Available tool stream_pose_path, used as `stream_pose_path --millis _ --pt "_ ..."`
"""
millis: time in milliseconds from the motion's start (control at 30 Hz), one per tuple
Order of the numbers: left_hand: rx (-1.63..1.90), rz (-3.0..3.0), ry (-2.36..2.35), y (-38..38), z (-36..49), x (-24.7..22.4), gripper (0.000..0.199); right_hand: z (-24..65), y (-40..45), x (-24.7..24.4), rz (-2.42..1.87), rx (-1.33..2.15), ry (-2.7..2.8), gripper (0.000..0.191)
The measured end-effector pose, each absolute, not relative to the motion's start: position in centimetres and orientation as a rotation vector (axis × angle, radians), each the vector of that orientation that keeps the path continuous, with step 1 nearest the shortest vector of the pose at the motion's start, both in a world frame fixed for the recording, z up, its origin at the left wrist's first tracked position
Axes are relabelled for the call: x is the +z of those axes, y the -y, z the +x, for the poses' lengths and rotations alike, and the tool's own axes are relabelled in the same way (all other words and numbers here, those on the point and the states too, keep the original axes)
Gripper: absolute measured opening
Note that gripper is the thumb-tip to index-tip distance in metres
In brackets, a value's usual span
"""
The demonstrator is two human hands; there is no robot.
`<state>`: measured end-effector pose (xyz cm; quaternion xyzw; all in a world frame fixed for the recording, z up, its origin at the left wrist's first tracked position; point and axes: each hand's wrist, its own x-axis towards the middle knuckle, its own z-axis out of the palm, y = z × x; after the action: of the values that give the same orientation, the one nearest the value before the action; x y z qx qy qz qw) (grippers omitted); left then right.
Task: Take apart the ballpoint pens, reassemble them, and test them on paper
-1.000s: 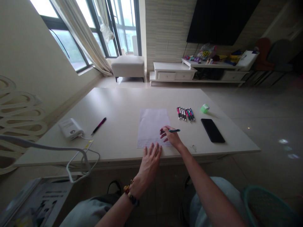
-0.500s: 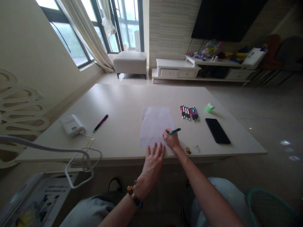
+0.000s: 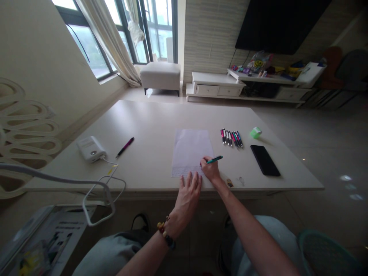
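Note:
A sheet of paper lies on the white table, with rows of small handwriting near its lower edge. My right hand is closed around a teal pen and rests on the paper's lower right part; the pen's tip is hidden by the fingers. Flat on the sheet's bottom edge, my left hand has its fingers slightly spread and holds nothing. Several pens lie in a row to the right of the paper. A purple and black pen lies apart on the left.
A black phone and a green and white small object are at the table's right. Two small stickers lie beside my right wrist. On the left, a white device has a cable looping over the front edge.
The whole view has shifted slightly. Against the paper, both hands keep nearly the same place, and the teal pen is still in my right hand.

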<state>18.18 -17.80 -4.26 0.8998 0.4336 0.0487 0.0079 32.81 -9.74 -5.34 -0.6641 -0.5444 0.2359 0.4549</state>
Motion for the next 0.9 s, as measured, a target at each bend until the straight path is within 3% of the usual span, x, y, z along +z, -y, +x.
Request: stream_pose_path --millis 200,400,567,700,900 --pt "0.220 2.765 -1.348 17.4 18.1 -4.3 0.055 33.6 10.4 -4.0 -1.480 0.748 1.121 0.020" --pt "0.368 2.714 -1.401 15.6 18.0 -4.0 0.056 35.5 11.8 -0.9 -1.477 0.722 1.096 0.054" --pt "0.550 2.571 -1.389 13.8 18.2 -3.1 0.046 37.5 12.7 0.3 -1.467 0.775 1.207 0.057" --pt "0.782 2.088 -1.206 14.5 19.3 -1.8 0.039 36.5 13.6 0.2 -1.435 0.773 1.222 0.059" --pt "0.550 1.336 -0.704 16.4 20.3 -1.8 0.047 33.0 14.7 0.2 -1.295 0.812 1.261 0.060"
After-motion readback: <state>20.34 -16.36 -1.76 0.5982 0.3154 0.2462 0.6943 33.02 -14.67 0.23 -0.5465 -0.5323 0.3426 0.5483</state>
